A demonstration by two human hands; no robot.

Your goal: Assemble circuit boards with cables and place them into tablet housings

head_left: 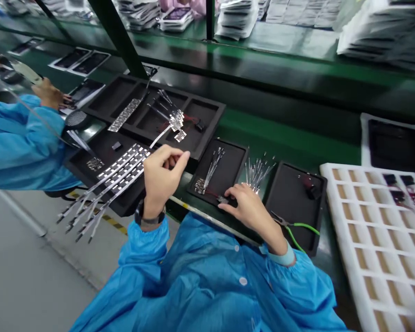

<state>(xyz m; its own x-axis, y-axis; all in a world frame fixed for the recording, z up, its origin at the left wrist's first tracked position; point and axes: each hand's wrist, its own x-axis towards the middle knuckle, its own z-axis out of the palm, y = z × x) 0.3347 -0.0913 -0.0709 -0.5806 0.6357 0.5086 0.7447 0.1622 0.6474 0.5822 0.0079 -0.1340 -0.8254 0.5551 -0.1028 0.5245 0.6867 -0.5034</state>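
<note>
The left hand (162, 177) hovers with fingertips pinched together, just right of the metal strips (124, 168). These run near-left to far-right. The right hand (251, 210) lies spread on the small tray (233, 157).

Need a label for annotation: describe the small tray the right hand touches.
On the green bench, left of the white foam grid, sit two small black trays. Yours is the left tray, under the right hand. It holds a fan of silvery flex strips; the right tray holds green-handled pliers.
</note>
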